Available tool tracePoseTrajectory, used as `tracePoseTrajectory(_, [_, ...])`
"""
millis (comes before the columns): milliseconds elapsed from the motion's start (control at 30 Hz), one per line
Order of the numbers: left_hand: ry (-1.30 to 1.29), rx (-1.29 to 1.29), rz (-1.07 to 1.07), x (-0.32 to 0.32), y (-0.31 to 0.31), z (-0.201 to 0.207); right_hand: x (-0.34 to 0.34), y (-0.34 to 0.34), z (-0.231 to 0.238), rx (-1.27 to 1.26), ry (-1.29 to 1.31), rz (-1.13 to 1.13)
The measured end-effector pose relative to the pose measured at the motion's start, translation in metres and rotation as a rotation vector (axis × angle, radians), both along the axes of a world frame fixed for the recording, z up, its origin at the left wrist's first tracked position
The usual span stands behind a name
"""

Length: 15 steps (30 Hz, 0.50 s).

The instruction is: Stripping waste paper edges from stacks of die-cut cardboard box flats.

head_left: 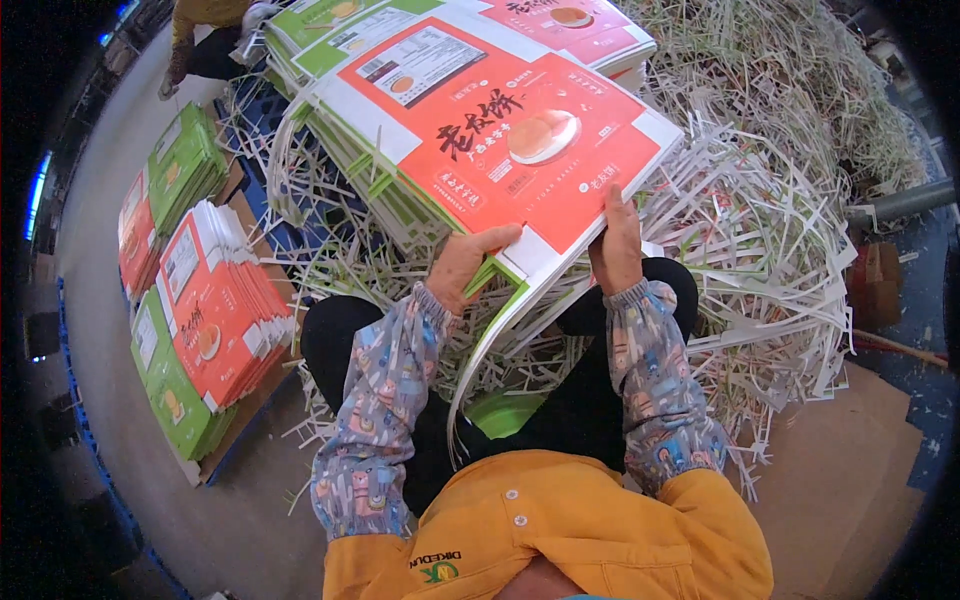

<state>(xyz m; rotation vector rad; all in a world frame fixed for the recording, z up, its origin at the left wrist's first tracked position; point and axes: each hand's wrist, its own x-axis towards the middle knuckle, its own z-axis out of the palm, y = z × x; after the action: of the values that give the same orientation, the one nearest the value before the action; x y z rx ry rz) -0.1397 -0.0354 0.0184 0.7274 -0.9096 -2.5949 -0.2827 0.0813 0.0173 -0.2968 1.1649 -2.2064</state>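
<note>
A large printed cardboard sheet (500, 135), orange-red with white margins and a picture of a round cake, lies on top of a thick stack (345, 150) of green and white sheets. My left hand (470, 262) grips its near left corner, thumb on top and fingers partly hidden beneath. At the near right edge, my right hand (617, 245) is closed round the border of the sheet, its fingers on the printed face. A thin curved paper strip (480, 365) hangs from the near edge between my forearms.
Shredded paper strips (760, 230) heap up on the right and behind. To the left, neat piles of red cartons (225, 310) and green cartons (165, 375) rest on cardboard. Another person (215, 35) is at the far left. A grey pipe (905, 200) juts in at right.
</note>
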Motion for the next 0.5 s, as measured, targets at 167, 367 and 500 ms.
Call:
tracePoseTrajectory(167, [-0.016, -0.113, 0.089, -0.001, 0.001, 0.002, -0.006, 0.011, 0.001, 0.191, 0.053, 0.114])
tracePoseTrajectory(367, [-0.009, -0.086, 0.131, 0.002, -0.001, 0.009, -0.007, 0.010, 0.002, 0.043, -0.018, 0.203])
tracePoseTrajectory(500, [0.020, -0.096, 0.166, 0.005, -0.004, 0.013, -0.009, 0.011, 0.004, 0.038, 0.044, 0.291])
